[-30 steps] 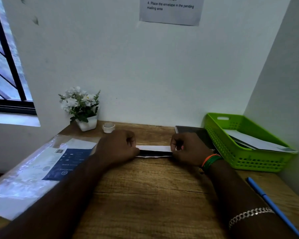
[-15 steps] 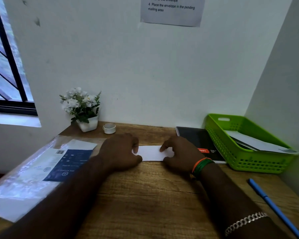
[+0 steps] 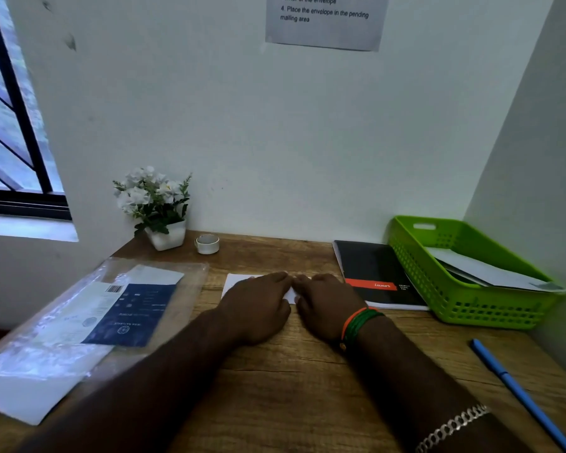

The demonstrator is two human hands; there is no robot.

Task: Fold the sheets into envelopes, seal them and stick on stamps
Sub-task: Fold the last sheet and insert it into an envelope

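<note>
Folding step: left hand (image 3: 258, 305) and right hand (image 3: 327, 302), fingers flat and unclenched, press the folded white sheet (image 3: 234, 284) near the bench's (image 3: 291, 387) far edge; sealing presumably follows.

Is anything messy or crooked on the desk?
Nothing is spilled or broken. The papers in the green basket lie crooked, one corner poking over its right rim. The blue pen lies slanted near the desk's right edge. Both hands press flat on the folded sheet.

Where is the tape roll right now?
In the head view the tape roll stands at the desk's back edge by the wall, left of centre, just right of the flower pot.
</note>
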